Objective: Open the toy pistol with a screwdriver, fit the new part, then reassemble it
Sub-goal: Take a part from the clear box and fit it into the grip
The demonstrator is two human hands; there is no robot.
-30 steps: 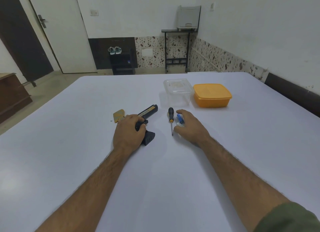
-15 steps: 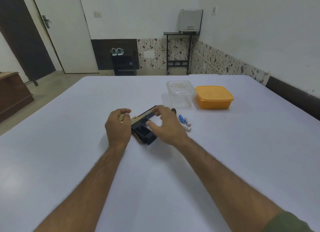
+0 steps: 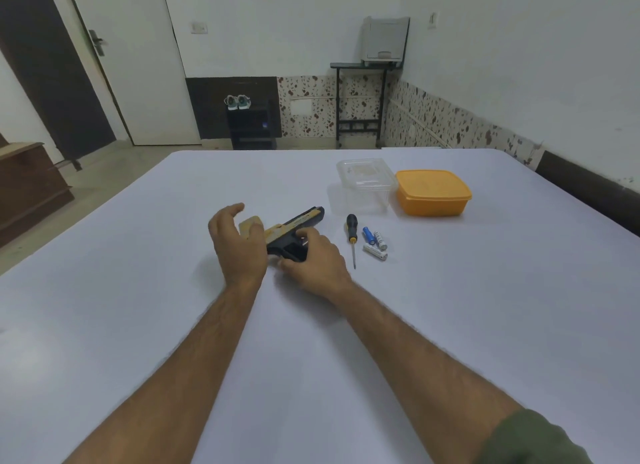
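- Right hand (image 3: 317, 261) grips the black-and-tan plastic toy pistol (image 3: 294, 233) at its grip, flat on the white table (image 3: 311, 359).
- Left hand (image 3: 237, 245) at the rear end, fingers curled; probably pinching a tan piece, partly hidden.
- Black-handled screwdriver (image 3: 352, 236) lies untouched just right.
- Risk: loose cylindrical batteries (image 3: 375, 243) nearby roll if knocked.

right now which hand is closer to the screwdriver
Right. The right hand grips the toy pistol just left of the screwdriver; the left hand is beyond the pistol, farther left.
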